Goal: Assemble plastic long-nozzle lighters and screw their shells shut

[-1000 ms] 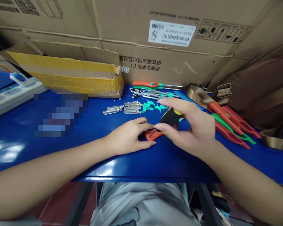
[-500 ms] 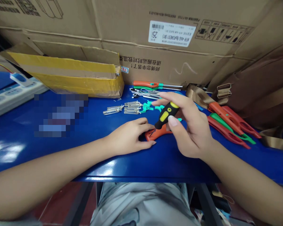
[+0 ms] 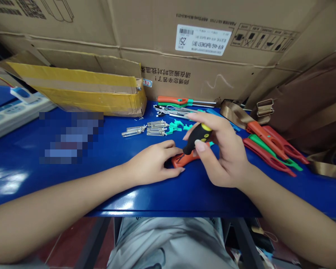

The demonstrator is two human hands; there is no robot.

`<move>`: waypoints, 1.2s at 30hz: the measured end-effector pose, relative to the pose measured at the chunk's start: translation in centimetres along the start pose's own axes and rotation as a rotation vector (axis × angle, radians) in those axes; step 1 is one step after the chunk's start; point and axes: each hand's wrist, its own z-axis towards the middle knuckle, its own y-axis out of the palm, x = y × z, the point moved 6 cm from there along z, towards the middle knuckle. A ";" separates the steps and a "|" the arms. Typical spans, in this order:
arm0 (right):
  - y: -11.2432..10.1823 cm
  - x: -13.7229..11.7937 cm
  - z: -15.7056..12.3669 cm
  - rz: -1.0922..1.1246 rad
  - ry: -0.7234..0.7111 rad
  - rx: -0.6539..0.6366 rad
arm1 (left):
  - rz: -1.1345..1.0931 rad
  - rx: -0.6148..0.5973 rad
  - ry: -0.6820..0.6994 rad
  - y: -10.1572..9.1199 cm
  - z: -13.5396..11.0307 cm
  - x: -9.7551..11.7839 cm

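My left hand [image 3: 159, 162] pinches one end of an orange lighter [image 3: 188, 159] between thumb and fingers, keeping it flat on the blue table. My right hand [image 3: 226, 153] is closed around the black and yellow handle of a screwdriver [image 3: 195, 139]. The screwdriver leans over the lighter, its thin shaft reaching down to the orange body near my left fingertips. The contact of its tip is too small to make out. Part of the lighter lies hidden beneath my right hand. Behind my hands are teal plastic pieces [image 3: 176, 126] and clear fuel tanks [image 3: 156, 129].
Red, orange and green lighter casings [image 3: 271, 145] lie to the right, near a brown strap [image 3: 235, 116]. At the back are assembled long lighters [image 3: 175, 101] and metal rods with wires [image 3: 176, 111]. A yellow-taped cardboard box [image 3: 100, 101] and a white power strip [image 3: 19, 112] stand left.
The screwdriver handle has turned in my right hand, and my right fingers have shifted around it. My left hand and the lighter stay in place.
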 end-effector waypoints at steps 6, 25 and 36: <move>-0.6 0.2 0.4 -0.084 -0.042 0.098 | 0.012 -0.005 -0.003 0.0 0.0 -0.1; -0.1 -0.4 0.3 -0.051 -0.075 0.012 | -0.017 0.001 -0.020 -0.1 0.0 0.0; 0.2 0.0 0.1 0.071 0.012 -0.021 | -0.029 0.003 -0.019 0.1 0.0 -0.1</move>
